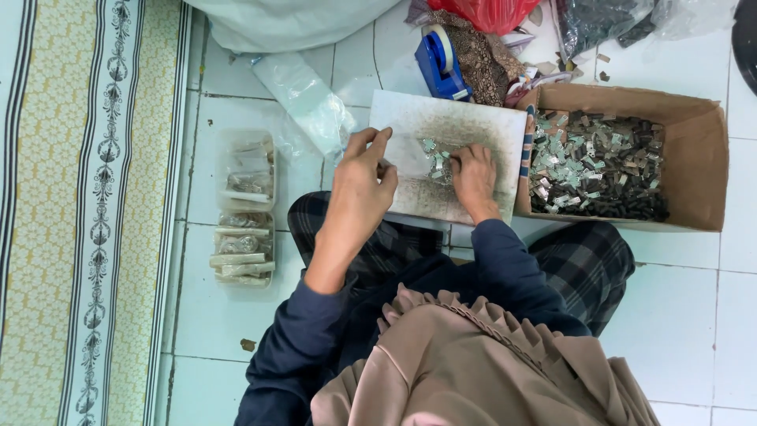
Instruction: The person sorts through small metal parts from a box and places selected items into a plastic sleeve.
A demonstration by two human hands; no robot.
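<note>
Working over the lap: both dark blue sleeves reach forward to a dusty white board [465, 118] resting on the knees above the tiled floor [678, 315].

Left hand [361, 183]: raised just off the board's near left edge, fingers drawn together in a pinch. Too small to tell whether a piece sits between them.

Right hand [475, 177]: curled, knuckles up, fingertips pressed onto a small heap of silvery metal pieces [434, 156] at mid-board. Cannot tell whether any piece is gripped.

Judged good practice: keep the heap thin and central, draw one piece at a time toward the pinching hand, and hold the board level to prevent slide-off.

Orientation: heap jumbled, no common direction, single pieces too small to read. Board's long axis runs left to right across the view, dipping slightly to the right.

Beyond, touching the board's right edge: cardboard box [702, 166] filled with similar silvery and dark pieces. Farther still: blue tape dispenser [438, 63]. Off to the left: clear plastic trays [244, 209].
</note>
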